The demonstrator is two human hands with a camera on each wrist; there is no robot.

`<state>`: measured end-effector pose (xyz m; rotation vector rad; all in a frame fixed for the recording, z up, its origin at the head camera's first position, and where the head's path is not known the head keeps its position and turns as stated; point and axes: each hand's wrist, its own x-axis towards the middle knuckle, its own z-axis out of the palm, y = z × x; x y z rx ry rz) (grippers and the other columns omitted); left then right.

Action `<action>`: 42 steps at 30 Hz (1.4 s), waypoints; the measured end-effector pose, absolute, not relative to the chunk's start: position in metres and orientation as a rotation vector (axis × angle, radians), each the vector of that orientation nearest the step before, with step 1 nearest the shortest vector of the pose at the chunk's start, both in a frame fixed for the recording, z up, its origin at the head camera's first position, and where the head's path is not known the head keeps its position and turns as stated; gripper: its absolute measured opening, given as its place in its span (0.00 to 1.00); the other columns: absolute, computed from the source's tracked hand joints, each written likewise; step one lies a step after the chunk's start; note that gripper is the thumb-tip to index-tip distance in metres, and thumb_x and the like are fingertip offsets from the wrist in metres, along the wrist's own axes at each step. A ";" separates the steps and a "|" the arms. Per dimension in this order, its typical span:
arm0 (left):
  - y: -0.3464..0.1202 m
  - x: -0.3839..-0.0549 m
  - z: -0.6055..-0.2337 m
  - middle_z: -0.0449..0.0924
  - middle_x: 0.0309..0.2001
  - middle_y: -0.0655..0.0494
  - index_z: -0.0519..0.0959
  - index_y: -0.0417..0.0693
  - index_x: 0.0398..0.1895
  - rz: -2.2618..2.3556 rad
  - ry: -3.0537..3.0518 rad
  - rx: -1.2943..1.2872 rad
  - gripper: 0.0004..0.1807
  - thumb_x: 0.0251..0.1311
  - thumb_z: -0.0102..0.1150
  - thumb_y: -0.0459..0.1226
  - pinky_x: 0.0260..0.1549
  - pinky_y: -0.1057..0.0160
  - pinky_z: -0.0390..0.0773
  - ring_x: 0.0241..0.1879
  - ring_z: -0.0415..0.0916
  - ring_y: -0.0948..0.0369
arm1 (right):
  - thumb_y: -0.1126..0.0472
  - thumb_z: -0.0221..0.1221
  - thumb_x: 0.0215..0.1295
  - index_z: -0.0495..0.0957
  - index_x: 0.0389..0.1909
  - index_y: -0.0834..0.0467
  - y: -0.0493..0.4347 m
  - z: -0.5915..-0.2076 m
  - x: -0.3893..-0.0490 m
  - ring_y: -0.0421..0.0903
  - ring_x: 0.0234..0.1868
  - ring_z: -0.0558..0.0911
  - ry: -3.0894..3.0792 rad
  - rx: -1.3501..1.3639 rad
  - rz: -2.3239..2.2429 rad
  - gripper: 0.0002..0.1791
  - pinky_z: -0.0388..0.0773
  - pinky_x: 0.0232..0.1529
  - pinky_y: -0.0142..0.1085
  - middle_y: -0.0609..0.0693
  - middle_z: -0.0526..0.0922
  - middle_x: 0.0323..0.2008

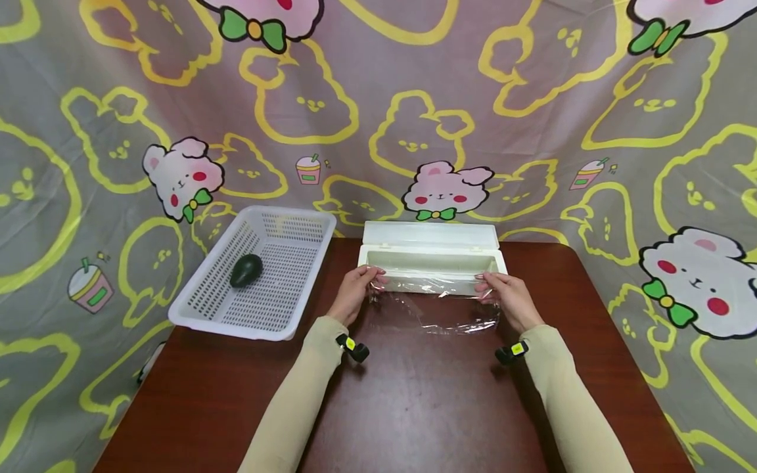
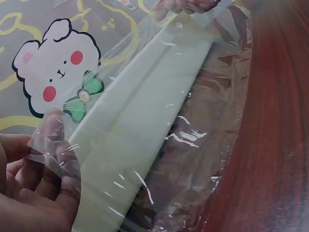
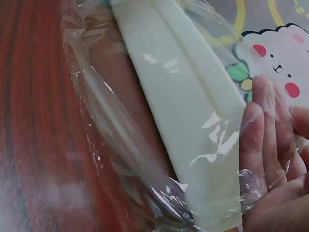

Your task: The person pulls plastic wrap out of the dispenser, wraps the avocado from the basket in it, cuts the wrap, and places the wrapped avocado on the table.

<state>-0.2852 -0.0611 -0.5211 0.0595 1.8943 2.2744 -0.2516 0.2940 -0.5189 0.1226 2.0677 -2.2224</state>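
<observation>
A sheet of clear plastic wrap (image 1: 434,309) stretches between both hands in front of a white wrap dispenser box (image 1: 432,284) whose lid stands raised at the back. My left hand (image 1: 353,292) pinches the sheet's left side between thumb and fingers, near the box's front left corner. At the opposite side my right hand (image 1: 513,299) pinches the sheet the same way. In the left wrist view the film (image 2: 188,140) drapes over the left fingers and hangs crinkled before the box. The right wrist view shows the film (image 3: 111,116) lying over the right fingers.
To the left stands a white perforated basket (image 1: 276,332) with a dark green avocado (image 1: 246,270) inside. All of it rests on a dark reddish-brown table (image 1: 432,407). Behind the table hangs a patterned cloth (image 1: 355,85) with rabbit drawings.
</observation>
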 end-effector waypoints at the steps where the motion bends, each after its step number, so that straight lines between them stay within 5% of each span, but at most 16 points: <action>1: -0.061 -0.286 -0.521 0.87 0.30 0.60 0.81 0.31 0.49 2.278 1.893 0.059 0.15 0.80 0.48 0.36 0.34 0.68 0.81 0.29 0.82 0.66 | 0.54 0.56 0.79 0.87 0.41 0.52 0.293 -0.518 -0.252 0.39 0.27 0.86 2.074 0.131 -2.226 0.12 0.85 0.34 0.31 0.43 0.88 0.27; 13: -0.060 -0.297 -0.510 0.86 0.30 0.59 0.80 0.31 0.49 2.298 1.882 0.014 0.15 0.80 0.49 0.36 0.25 0.72 0.77 0.25 0.78 0.67 | 0.56 0.54 0.81 0.87 0.42 0.54 0.290 -0.514 -0.264 0.37 0.25 0.87 2.008 0.110 -2.340 0.13 0.85 0.33 0.31 0.43 0.87 0.23; 24: -0.062 -0.304 -0.503 0.86 0.33 0.57 0.80 0.32 0.53 2.251 1.909 -0.012 0.17 0.81 0.48 0.38 0.27 0.72 0.79 0.27 0.79 0.65 | 0.54 0.55 0.80 0.73 0.63 0.76 0.284 -0.509 -0.269 0.37 0.24 0.86 2.009 0.193 -2.355 0.27 0.86 0.32 0.30 0.44 0.87 0.24; 35: -0.059 -0.314 -0.490 0.86 0.31 0.57 0.79 0.31 0.50 2.323 1.865 0.026 0.16 0.80 0.49 0.37 0.24 0.73 0.78 0.24 0.78 0.66 | 0.55 0.56 0.79 0.80 0.59 0.69 0.286 -0.493 -0.276 0.37 0.26 0.87 1.996 0.163 -2.371 0.22 0.86 0.34 0.30 0.44 0.88 0.25; 42: -0.060 -0.316 -0.481 0.85 0.34 0.54 0.81 0.33 0.50 2.312 1.898 0.075 0.16 0.80 0.50 0.39 0.25 0.72 0.79 0.26 0.79 0.65 | 0.56 0.56 0.79 0.87 0.44 0.54 0.287 -0.486 -0.280 0.37 0.25 0.87 1.992 0.126 -2.421 0.11 0.86 0.32 0.30 0.44 0.87 0.23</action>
